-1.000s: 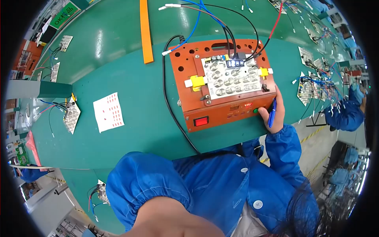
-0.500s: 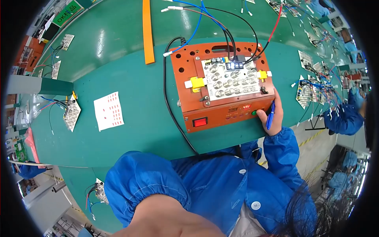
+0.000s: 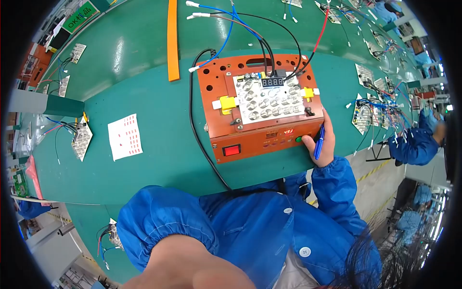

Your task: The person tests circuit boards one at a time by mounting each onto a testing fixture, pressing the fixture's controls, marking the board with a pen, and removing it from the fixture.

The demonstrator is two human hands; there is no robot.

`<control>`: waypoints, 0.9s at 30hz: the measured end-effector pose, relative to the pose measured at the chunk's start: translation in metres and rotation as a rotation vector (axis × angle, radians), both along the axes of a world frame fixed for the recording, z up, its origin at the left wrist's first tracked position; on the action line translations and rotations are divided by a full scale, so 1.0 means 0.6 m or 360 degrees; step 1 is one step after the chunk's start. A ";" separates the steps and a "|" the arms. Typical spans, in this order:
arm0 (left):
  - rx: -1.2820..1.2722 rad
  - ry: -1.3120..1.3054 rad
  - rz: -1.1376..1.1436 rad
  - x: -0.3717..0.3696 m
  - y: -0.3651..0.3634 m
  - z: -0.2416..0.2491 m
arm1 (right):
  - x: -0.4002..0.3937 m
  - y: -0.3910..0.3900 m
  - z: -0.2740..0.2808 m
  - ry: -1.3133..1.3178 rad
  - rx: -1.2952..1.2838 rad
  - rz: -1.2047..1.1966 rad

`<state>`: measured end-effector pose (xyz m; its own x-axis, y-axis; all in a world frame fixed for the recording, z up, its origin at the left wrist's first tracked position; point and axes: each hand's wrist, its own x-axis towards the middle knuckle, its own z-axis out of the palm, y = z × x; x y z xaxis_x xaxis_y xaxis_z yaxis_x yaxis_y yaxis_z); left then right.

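Observation:
An orange-brown test box point(image 3: 264, 143) stands on the green table before me, with a white circuit board point(image 3: 270, 107) clamped on top between two yellow clips. My right hand point(image 3: 323, 147) lies against the box's right front corner. Its thumb touches the green button point(image 3: 299, 139), and a blue pen point(image 3: 319, 144) is held along the hand. A small display point(image 3: 273, 83) on the board shows lit digits; the red readout point(image 3: 288, 131) on the box front reads about 493. Close below the camera is my left hand point(image 3: 207, 274), blurred, its fingers out of sight.
A white sheet with red marks point(image 3: 125, 137) lies left of the box. Wired boards point(image 3: 83, 139) sit farther left, with several more point(image 3: 363, 115) at right. An orange strip point(image 3: 173, 43) lies behind. A black cable point(image 3: 192, 115) runs beside the box. Another person in blue point(image 3: 414, 144) is at far right.
The view has shifted slightly, so the box sits farther left. The digits on the board's display and the red readout have changed. My right hand stays at the button with the pen.

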<state>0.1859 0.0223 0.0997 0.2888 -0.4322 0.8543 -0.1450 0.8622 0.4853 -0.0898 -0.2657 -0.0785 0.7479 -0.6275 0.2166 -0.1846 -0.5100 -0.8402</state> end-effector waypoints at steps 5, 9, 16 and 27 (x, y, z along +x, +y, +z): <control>-0.0029 0.0085 0.0035 0.006 -0.042 -0.005 | -0.001 0.007 0.011 0.0049 -0.0048 -0.0032; 0.0216 -0.0304 0.0786 0.023 -0.079 -0.071 | 0.012 0.012 0.024 -0.0101 -0.0149 -0.0041; 0.1037 -0.0874 0.1087 0.010 -0.101 -0.241 | -0.017 0.002 0.011 -0.0740 -0.0196 -0.0238; 0.1072 -0.0883 0.0825 0.016 -0.091 -0.263 | 0.256 0.054 0.205 -0.0191 0.0420 0.0531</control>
<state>0.1957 -0.0323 -0.0581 0.2141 -0.8075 0.5496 -0.7762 0.2009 0.5977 0.0641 -0.2334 0.0442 0.8983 -0.4013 0.1790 0.0605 -0.2905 -0.9550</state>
